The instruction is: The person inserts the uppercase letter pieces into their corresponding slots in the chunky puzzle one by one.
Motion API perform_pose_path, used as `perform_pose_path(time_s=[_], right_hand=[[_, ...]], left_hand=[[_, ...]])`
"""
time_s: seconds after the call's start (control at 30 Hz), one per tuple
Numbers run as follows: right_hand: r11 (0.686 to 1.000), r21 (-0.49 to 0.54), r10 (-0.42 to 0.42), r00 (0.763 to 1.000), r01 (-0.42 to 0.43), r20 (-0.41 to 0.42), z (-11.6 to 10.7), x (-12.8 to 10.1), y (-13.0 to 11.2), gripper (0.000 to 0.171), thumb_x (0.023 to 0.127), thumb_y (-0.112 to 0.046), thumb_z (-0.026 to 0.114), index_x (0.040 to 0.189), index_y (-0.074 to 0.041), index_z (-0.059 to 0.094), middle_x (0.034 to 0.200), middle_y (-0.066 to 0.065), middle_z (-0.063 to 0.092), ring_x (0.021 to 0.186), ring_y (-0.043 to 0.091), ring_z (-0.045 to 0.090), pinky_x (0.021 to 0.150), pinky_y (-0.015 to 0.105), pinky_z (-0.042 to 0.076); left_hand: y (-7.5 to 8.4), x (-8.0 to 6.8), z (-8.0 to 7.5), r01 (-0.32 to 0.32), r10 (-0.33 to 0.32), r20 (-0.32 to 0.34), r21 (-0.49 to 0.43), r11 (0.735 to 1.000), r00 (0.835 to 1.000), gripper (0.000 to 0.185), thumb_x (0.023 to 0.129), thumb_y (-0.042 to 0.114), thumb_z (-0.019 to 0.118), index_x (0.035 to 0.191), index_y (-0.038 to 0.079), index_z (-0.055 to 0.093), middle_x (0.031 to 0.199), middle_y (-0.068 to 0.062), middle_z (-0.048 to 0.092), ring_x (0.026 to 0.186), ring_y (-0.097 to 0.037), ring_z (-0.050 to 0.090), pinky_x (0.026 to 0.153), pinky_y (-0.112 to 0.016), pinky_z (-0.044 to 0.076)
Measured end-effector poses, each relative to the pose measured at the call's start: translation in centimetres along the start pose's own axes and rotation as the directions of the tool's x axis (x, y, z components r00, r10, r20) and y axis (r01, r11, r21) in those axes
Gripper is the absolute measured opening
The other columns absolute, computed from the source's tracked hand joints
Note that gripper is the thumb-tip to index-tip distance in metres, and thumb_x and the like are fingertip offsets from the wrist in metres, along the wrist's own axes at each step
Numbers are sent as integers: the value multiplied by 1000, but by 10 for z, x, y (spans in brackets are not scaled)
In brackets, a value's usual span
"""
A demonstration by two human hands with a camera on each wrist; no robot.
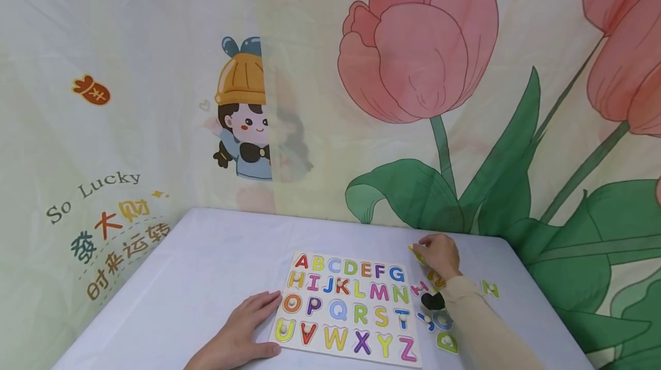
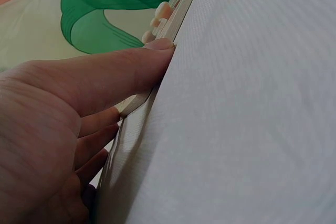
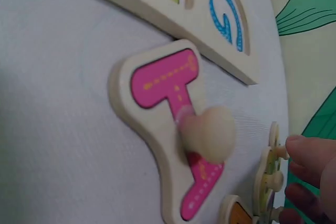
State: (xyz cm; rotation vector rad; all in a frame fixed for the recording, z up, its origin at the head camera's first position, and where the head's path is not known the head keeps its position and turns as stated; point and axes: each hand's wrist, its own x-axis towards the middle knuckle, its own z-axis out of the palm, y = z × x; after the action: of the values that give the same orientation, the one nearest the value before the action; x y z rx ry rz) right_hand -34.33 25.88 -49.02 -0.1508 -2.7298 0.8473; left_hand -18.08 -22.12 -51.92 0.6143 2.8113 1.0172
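Note:
A wooden alphabet puzzle board with coloured letters A to Z lies on the white table. My left hand rests flat on the table, its thumb pressing the board's left edge. My right hand is curled over loose letter pieces to the right of the board. Its fingertips pinch the knob of a yellow letter piece. A pink knobbed piece lies by the board's G corner.
More loose pieces lie right of the board: a pink one, a green N, blue ones and a green D. Printed cloth walls close in behind the table and on both sides.

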Motion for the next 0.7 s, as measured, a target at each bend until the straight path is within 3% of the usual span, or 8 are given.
perform_pose_path(time_s=[0.17,0.4,0.53,0.7], right_hand=[[1000,-20,-14,1000,13,-12,4,2,-1,22,92,-20,81,90,2,81,79,9,74,69,21,63,56,30,48],[1000,-24,5,1000,-4,26,7,3,-3,22,94,-19,80,99,2,81,90,13,76,78,25,65,62,32,52],[999,-6,-53,998,54,44,6,-1,-9,22,94,-21,81,103,0,82,95,12,76,82,25,64,66,31,52],[979,24,-205,976,204,78,-2,-20,-26,18,93,-22,83,103,-7,84,96,4,75,82,20,59,65,28,48]], left_hand=[[0,0,1,-3,3,-10,9,1000,1000,99,79,53,88,159,10,50,166,-7,44,152,-42,34,116,-75,30],[-1,0,1,1,-1,-14,3,1000,1000,99,78,53,88,159,11,50,166,-7,44,153,-42,34,117,-75,30],[-1,-1,2,8,-8,-3,-8,1000,1000,100,78,54,88,160,11,49,166,-7,43,153,-43,32,116,-76,28],[-1,0,2,3,-3,-12,-9,1000,1000,99,79,54,88,160,11,50,166,-6,43,154,-42,32,117,-75,28]])
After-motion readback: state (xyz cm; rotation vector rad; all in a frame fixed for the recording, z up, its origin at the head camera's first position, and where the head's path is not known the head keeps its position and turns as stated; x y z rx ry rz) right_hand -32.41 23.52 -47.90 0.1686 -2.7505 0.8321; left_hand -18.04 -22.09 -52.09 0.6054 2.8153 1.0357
